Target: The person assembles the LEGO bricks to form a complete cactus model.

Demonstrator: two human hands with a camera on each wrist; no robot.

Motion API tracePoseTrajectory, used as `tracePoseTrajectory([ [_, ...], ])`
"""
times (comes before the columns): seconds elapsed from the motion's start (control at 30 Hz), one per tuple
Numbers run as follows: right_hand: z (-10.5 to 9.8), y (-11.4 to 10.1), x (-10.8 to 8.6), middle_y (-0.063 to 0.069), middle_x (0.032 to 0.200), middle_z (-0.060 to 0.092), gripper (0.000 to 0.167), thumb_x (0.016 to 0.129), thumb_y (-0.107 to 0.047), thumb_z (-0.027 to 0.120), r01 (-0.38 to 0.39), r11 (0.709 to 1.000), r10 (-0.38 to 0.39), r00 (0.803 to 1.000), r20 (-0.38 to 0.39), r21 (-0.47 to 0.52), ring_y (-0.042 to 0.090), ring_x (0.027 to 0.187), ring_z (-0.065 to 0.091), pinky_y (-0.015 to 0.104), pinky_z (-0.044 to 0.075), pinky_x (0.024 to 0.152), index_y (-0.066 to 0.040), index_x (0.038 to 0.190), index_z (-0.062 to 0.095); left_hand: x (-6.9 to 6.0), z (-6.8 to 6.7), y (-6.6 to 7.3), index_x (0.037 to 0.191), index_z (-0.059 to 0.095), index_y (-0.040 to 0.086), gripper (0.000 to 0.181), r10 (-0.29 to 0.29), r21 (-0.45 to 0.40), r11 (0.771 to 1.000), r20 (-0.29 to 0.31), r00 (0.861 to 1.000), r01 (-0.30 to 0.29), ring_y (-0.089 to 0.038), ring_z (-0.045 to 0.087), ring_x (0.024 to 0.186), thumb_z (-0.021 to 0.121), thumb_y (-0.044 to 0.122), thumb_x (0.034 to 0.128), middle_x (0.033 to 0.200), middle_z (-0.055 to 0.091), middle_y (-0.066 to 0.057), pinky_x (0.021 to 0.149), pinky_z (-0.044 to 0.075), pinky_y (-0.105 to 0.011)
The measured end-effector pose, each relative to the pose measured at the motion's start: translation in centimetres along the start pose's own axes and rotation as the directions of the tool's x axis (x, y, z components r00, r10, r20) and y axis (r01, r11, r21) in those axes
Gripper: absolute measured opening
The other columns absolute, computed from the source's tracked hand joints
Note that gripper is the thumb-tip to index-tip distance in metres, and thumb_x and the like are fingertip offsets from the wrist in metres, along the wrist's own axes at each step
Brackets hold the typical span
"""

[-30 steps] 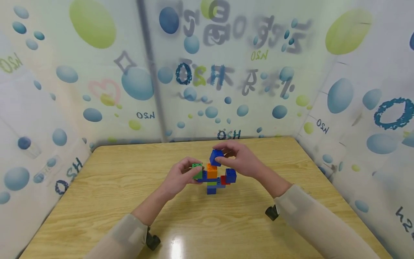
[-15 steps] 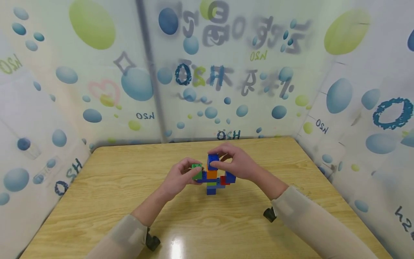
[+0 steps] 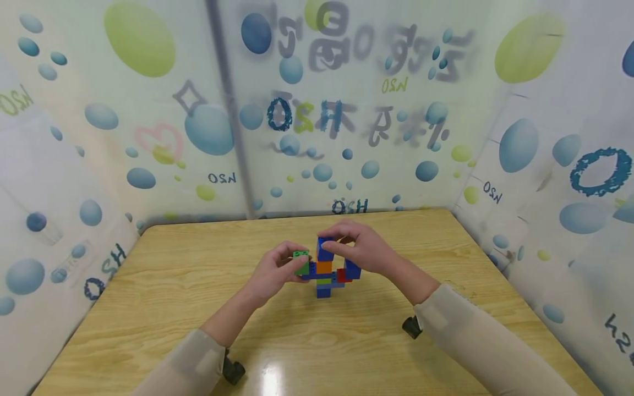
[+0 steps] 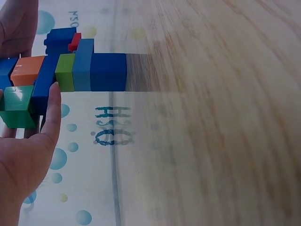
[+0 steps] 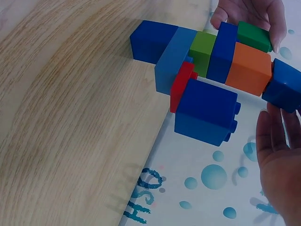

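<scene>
A small tower of toy building blocks stands on the table. Its blue bottom block (image 4: 108,70) carries a light blue piece (image 4: 83,66), a lime block (image 4: 65,73), a long dark blue piece (image 4: 44,77) and an orange block (image 3: 324,268). My right hand (image 3: 364,248) pinches a blue block (image 5: 284,84) that meets the orange one's top; whether it is fully seated I cannot tell. My left hand (image 3: 269,276) grips the green block (image 3: 300,266) at the tower's left. Out to the right, a red piece (image 5: 180,89) bears another blue block (image 5: 205,113).
The tower stands towards the far half of the wooden table (image 3: 208,275). Behind and at both sides hang patterned sheets (image 3: 307,181) close to the table edges. Small black devices (image 3: 233,369) sit under both wrists.
My right hand has moved slightly left and down, bringing its blue block from above the tower onto the orange block. The left hand stays at the green block.
</scene>
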State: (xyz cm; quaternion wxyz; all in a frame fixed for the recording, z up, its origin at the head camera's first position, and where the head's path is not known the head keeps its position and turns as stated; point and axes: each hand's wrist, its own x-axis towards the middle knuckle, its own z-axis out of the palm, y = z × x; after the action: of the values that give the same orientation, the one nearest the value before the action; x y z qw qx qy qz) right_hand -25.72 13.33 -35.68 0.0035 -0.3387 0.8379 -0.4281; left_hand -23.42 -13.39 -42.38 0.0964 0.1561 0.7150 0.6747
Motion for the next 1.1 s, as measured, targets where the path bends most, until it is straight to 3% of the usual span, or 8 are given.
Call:
tracePoseTrajectory([
  [0.2,0.19,-0.12,0.34,0.001,0.125,0.075,0.030,0.106,-0.024,0.075,0.019,1.000,-0.019,1.000,0.000,-0.020,0.018,0.110,0.067,0.037,0.061,0.099,-0.016,0.135,0.079,-0.01,-0.06,-0.02,0.139,0.061,0.004,0.036,0.005,-0.005,1.000,0.005,1.000,-0.005,-0.026,0.073,0.112,0.065,0.027,0.1125,0.131,0.066,-0.020,0.091,0.069,-0.045],
  [0.37,0.32,-0.06,0.47,0.002,0.125,0.074,0.030,0.107,-0.024,0.074,-0.014,1.000,0.014,1.000,0.005,-0.008,0.018,0.110,0.067,0.037,0.061,0.099,-0.016,0.135,0.079,-0.02,-0.05,0.09,0.139,0.061,0.004,0.036,0.004,-0.008,1.000,0.007,1.000,-0.003,-0.026,0.073,0.112,0.066,0.027,0.1122,0.131,0.067,-0.019,0.091,0.069,-0.044],
  [0.8,0.83,0.31,0.10,0.005,0.119,0.071,0.029,0.109,-0.023,0.072,-0.042,0.996,0.042,0.999,0.007,0.080,0.021,0.108,0.068,0.052,0.059,0.103,-0.013,0.135,0.076,-0.16,-0.04,0.17,0.140,0.061,0.004,0.037,0.002,0.007,1.000,0.007,1.000,-0.002,-0.026,0.073,0.112,0.066,0.028,0.1124,0.134,0.066,-0.023,0.091,0.069,-0.043],
  [1.1,0.92,0.50,0.15,0.005,0.118,0.072,0.028,0.109,-0.025,0.071,-0.041,0.994,0.041,0.999,0.010,0.104,0.021,0.106,0.069,0.053,0.059,0.102,-0.014,0.134,0.075,-0.13,-0.02,0.02,0.138,0.062,0.004,0.035,0.009,0.004,1.000,0.006,1.000,-0.009,-0.025,0.073,0.111,0.066,0.028,0.1123,0.132,0.066,-0.022,0.091,0.069,-0.043],
])
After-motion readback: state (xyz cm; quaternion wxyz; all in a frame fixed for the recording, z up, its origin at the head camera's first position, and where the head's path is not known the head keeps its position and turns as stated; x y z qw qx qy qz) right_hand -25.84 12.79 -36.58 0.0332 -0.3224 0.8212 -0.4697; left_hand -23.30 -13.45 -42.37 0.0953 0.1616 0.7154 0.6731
